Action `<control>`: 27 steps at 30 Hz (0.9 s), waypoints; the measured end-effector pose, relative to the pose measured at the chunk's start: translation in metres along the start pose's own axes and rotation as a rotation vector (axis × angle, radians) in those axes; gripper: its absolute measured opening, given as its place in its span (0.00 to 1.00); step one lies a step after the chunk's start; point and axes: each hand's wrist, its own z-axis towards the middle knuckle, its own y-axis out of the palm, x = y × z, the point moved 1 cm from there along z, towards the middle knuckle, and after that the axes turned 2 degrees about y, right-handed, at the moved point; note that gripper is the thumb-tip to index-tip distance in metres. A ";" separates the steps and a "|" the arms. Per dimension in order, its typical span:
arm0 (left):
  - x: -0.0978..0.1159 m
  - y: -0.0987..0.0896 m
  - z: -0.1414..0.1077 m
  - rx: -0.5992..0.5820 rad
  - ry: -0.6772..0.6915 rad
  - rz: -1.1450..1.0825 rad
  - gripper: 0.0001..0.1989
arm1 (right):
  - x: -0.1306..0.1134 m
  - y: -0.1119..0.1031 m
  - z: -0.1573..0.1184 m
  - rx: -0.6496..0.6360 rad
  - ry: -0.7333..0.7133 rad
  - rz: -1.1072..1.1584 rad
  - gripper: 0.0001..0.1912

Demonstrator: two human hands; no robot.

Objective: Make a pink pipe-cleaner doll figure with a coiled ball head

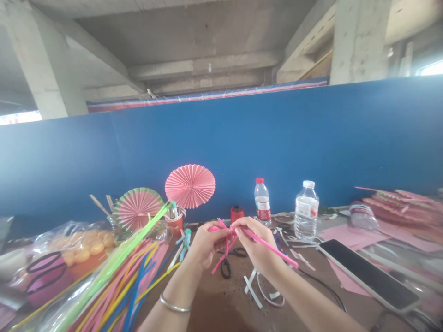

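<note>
Pink pipe cleaners are pinched between both hands above the middle of the table. My left hand grips them from the left, its fingertips closed near a small pink bend. My right hand holds the same pink bundle with thumb and fingers together, close to the left fingertips. One long pink end runs out to the lower right across my right hand, and shorter ends hang down between the hands. Black-handled scissors lie on the table below, partly hidden by the hands.
Colourful pipe cleaners lie at left, beside pink paper fans and a pen cup. Behind stand two bottles and a red spool. White strips, a phone and pink paper lie rightward.
</note>
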 end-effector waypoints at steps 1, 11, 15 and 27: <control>0.000 0.001 0.000 0.006 0.001 -0.007 0.09 | 0.000 0.000 0.000 -0.006 0.024 0.007 0.07; 0.001 0.003 0.002 0.099 0.098 -0.156 0.08 | 0.001 0.002 -0.007 -0.074 -0.066 0.189 0.09; 0.001 0.001 0.003 0.128 0.137 -0.222 0.08 | 0.010 0.011 -0.012 -0.052 0.018 0.379 0.09; 0.013 -0.005 -0.001 0.013 0.077 -0.231 0.06 | 0.051 0.020 0.001 -0.061 0.454 0.593 0.11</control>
